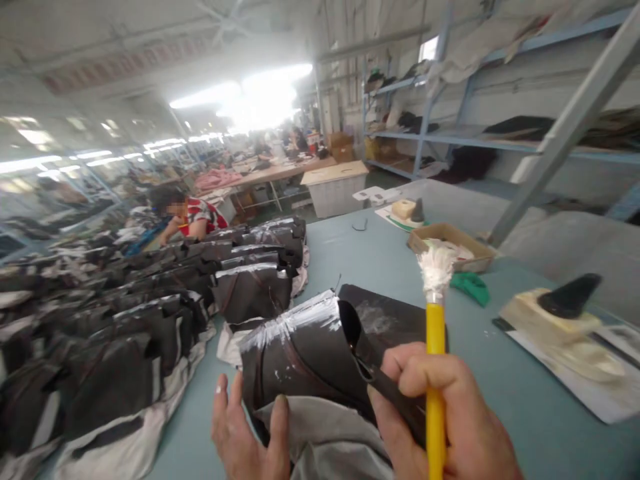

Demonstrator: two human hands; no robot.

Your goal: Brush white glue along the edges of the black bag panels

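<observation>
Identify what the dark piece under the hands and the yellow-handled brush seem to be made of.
Dark piece: looks like leather or a synthetic look-alike, semi-matte brown-black, bending in soft folds, white smears along its edge.
Brush: smooth, glossy yellow handle, plastic or painted wood; a metal-looking ferrule; frayed white bristles.
Right hand grips the brush; left hand rests on the piece.

right hand [445, 420] gripping yellow brush [435, 347], left hand [247, 433] on dark leather piece [305, 360]
</observation>
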